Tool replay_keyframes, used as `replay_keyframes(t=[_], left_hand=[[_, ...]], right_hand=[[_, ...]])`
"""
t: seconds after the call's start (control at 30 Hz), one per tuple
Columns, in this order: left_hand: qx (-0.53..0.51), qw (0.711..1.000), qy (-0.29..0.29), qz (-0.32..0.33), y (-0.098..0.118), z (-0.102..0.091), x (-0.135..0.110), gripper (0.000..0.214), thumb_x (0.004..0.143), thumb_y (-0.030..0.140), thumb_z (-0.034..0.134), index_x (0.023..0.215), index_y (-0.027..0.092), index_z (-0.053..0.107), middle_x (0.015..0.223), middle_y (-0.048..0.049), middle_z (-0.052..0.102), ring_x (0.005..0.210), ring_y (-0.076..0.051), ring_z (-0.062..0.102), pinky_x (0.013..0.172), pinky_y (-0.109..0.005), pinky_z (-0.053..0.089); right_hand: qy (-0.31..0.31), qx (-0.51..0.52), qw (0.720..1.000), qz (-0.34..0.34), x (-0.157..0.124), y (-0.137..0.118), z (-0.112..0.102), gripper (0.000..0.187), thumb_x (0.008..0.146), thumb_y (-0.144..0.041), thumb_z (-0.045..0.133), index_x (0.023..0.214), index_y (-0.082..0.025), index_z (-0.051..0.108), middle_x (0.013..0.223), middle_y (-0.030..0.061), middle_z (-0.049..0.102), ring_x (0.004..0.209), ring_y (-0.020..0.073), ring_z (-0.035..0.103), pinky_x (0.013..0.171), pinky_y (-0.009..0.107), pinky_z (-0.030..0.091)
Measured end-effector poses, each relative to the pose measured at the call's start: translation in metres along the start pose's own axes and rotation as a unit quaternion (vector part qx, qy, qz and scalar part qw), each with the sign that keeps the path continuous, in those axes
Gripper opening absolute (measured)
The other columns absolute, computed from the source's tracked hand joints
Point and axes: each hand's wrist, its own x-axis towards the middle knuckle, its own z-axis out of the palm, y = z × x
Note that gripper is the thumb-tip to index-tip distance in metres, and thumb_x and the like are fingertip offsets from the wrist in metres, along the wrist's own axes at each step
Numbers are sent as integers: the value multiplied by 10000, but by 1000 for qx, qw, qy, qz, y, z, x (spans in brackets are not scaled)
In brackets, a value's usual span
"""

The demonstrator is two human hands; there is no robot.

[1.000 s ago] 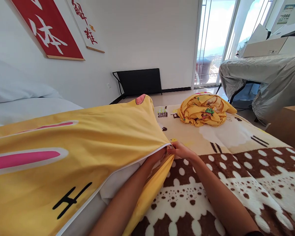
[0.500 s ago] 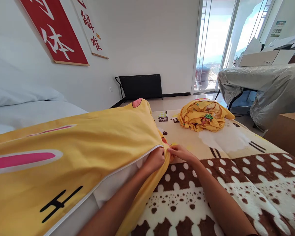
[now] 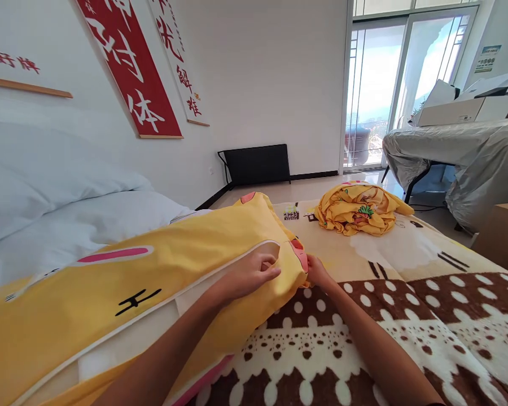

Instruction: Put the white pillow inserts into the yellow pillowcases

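Observation:
A yellow pillowcase [image 3: 161, 270] with pink rabbit ears and black marks lies across the bed, a white pillow [image 3: 122, 344] showing at its open edge. My left hand [image 3: 249, 273] rests at the opening near the corner, fingers curled on the yellow fabric. My right hand [image 3: 317, 272] pinches the pillowcase's corner from the right side; its fingers are partly hidden behind the fabric.
A brown and cream dotted blanket [image 3: 364, 338] covers the bed. A crumpled yellow cloth [image 3: 359, 207] lies further back. White pillows [image 3: 46, 192] sit at left. A black stand [image 3: 258, 163] is by the wall, and a covered table [image 3: 461, 152] with boxes is at right.
The pillowcase has settled lower over the pillow. My left hand has come out of the opening and lies on top of the fabric. The view has shifted to the left.

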Motion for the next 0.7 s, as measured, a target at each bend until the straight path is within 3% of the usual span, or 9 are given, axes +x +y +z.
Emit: replay_keyframes(t=[0.07,0.13,0.2,0.27,0.37,0.47,0.53,0.6,0.7], left_hand=[[103,992,50,-51,1,-16,-4,237,783,345,453,691,172,589,686,-29,610,667,-184,557,594,-272,371],[192,957,194,-102,8,-35,-6,232,804,327,420,729,188,589,695,-38,604,687,-198,559,602,-292,355],[237,896,355,-119,24,-56,-7,256,831,343,388,825,217,611,700,-34,598,702,-210,560,602,-313,347],[245,846,468,-69,46,-74,-7,306,859,366,357,915,241,630,709,-22,591,716,-199,558,616,-331,352],[261,775,572,66,87,-94,-6,351,881,367,369,997,197,654,732,-16,574,713,-148,533,652,-333,366],[346,693,614,148,128,-100,-1,372,905,361,368,1015,149,654,793,-29,594,751,-145,548,673,-312,380],[403,663,608,171,150,-95,8,430,940,369,282,1039,142,633,866,-38,612,811,-163,583,679,-304,390],[417,668,586,192,162,-83,22,460,957,348,224,1046,130,620,894,-48,622,817,-174,602,663,-298,399],[390,722,527,222,155,-58,49,379,948,291,281,1035,147,621,879,-57,626,775,-172,597,640,-283,406]], right_hand=[[16,49,999,-3,1,-12,-2,278,705,-410,543,752,-165,666,733,25,698,724,208,595,658,306,480],[14,90,996,-3,-2,-31,-8,377,757,-489,501,827,-160,670,750,35,701,701,202,615,636,305,497],[4,139,990,-7,-10,-55,-18,432,778,-541,510,911,-162,667,778,41,705,686,195,635,633,305,514],[2,215,976,-28,-24,-84,-33,426,754,-542,588,954,-172,659,812,44,710,691,193,650,644,306,529],[44,320,942,-90,-52,-124,-60,408,640,-492,734,910,-194,661,799,40,710,732,215,665,648,321,546],[147,345,913,-162,-76,-145,-88,403,528,-462,800,823,-231,653,752,19,701,784,234,673,679,341,557],[229,347,887,-199,-82,-146,-106,344,520,-451,789,743,-244,629,712,4,689,793,229,675,700,343,558],[297,350,864,-206,-79,-138,-123,303,532,-431,764,720,-245,618,703,-11,684,771,210,674,702,332,559],[337,360,855,-159,-63,-120,-147,367,546,-394,741,855,-218,651,777,-12,696,724,176,663,658,298,559]])
